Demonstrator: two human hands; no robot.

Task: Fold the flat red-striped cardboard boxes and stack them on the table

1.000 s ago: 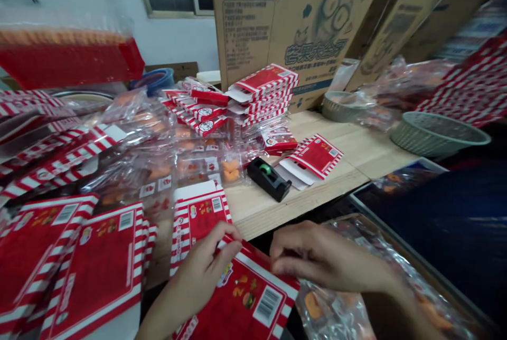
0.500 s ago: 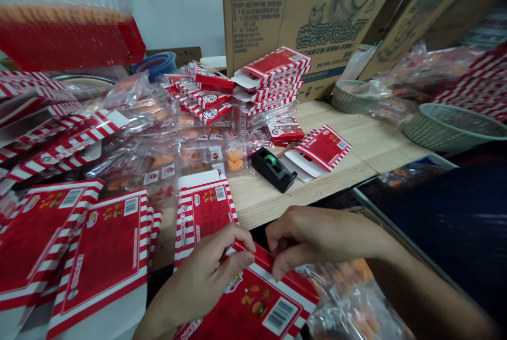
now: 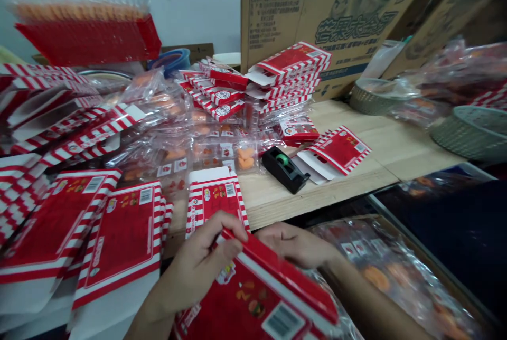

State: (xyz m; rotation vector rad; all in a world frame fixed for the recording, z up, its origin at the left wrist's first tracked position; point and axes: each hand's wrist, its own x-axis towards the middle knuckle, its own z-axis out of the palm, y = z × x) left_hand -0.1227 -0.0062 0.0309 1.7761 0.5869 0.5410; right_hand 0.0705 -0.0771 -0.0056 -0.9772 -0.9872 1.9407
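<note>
A red and white striped carton box (image 3: 253, 303) with a barcode sits low in the middle, held in both hands. My left hand (image 3: 198, 268) grips its near-left corner, thumb and fingers pinched over the top edge. My right hand (image 3: 297, 245) lies behind the box's far side, fingers curled against it and partly hidden. Just beyond my left hand a flat striped carton (image 3: 214, 197) rests on the wooden table edge (image 3: 277, 205).
Stacks of flat red cartons (image 3: 119, 239) lie at left, clear snack packets (image 3: 198, 150) in the middle, folded boxes (image 3: 293, 73) behind. A black tape dispenser (image 3: 291, 169) stands mid-table. Woven baskets (image 3: 471, 131) and big cardboard boxes (image 3: 317, 12) are at right; a packet-filled box (image 3: 396, 271) below.
The red box has tipped up, its edge raised between my hands. My right hand slid from the top edge to the box's far side. The camera view shifted left.
</note>
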